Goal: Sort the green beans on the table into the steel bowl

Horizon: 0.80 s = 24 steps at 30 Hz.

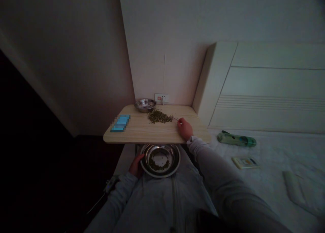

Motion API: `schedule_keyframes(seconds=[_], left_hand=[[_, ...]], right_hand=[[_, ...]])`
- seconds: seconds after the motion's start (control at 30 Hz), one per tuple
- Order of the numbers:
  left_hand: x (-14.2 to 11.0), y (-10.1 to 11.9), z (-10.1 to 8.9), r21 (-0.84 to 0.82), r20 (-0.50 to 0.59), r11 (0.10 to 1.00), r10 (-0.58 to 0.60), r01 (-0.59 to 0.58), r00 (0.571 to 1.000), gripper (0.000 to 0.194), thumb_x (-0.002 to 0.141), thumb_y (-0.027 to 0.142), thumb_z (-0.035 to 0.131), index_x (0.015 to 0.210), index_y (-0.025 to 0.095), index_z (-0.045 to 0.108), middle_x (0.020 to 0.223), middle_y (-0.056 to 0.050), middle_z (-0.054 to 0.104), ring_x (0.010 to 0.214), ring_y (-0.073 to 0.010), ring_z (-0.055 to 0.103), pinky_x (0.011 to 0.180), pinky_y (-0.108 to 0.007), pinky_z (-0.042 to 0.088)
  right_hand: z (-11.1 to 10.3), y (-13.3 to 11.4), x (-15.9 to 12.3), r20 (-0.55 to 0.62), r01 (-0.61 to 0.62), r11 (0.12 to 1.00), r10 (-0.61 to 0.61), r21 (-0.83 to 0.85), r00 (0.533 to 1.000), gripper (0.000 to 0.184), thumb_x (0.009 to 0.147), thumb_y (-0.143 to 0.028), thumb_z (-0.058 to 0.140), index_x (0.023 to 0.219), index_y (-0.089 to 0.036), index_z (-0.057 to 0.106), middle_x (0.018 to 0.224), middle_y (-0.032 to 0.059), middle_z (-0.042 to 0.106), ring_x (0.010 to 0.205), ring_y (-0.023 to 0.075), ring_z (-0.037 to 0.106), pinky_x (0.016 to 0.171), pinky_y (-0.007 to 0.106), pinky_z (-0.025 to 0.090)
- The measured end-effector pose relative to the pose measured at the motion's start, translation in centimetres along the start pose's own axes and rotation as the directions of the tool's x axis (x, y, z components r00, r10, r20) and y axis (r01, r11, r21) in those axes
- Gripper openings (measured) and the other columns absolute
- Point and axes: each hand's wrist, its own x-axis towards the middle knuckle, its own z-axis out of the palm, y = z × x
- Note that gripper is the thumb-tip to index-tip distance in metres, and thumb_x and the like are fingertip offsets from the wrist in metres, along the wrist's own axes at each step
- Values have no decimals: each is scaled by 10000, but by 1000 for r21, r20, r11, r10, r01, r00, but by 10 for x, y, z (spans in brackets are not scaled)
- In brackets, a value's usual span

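Note:
A wooden board-like tabletop (142,133) stands in front of me, with a loose heap of small dark-green beans or seeds (159,117) spread over its middle. At the heap's right edge, my right hand (185,128) is closed on a thin metal utensil (175,119); its tip reaches the beans and its exact kind is unclear. Down on my lap sits a round steel bowl (177,162) with more green beans scattered inside. My left hand (137,166) grips that bowl by its left rim. Its fingers are partly hidden.
An empty-looking steel bowl (145,105) rests at the table's back left. Nearer the left edge lies a blurred blue item (121,123). A wall socket (161,98) is behind the table. On the bed to the right are a green bottle (237,139) and a phone-like object (245,163).

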Motion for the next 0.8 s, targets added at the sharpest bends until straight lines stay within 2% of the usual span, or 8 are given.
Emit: schedule_keyframes(seconds=[0.23,0.43,0.63,0.8], left_hand=[[-1,1,1,6,-15,1000,1,-1,1000,94,543,226,570,594,154,602,587,-33,652,801,-248,573,723,-332,407],[-3,1,3,-6,13,1000,-5,5,1000,121,538,208,563,639,159,609,662,-44,663,849,-259,557,742,-354,402],[-2,2,3,13,-43,1000,-3,3,999,66,555,198,550,574,170,607,574,-29,648,824,-246,567,743,-337,408],[-2,3,3,16,-16,1000,-1,1,1000,82,558,212,553,595,171,613,584,-42,646,878,-259,542,764,-343,397]], right_hand=[[1,-8,-1,40,141,990,-140,-31,989,287,784,-256,309,1013,-230,480,989,34,541,865,146,496,722,246,356],[1,-12,-8,92,183,982,-178,-50,980,289,783,-248,318,1010,-237,496,988,39,539,873,151,496,738,253,361],[-1,-12,-17,91,280,960,-276,-34,957,286,792,-252,306,999,-234,503,993,26,541,868,138,493,753,237,352],[-4,-13,-25,145,318,948,-311,-30,939,291,790,-256,310,992,-210,514,980,40,544,862,138,490,758,227,343]])
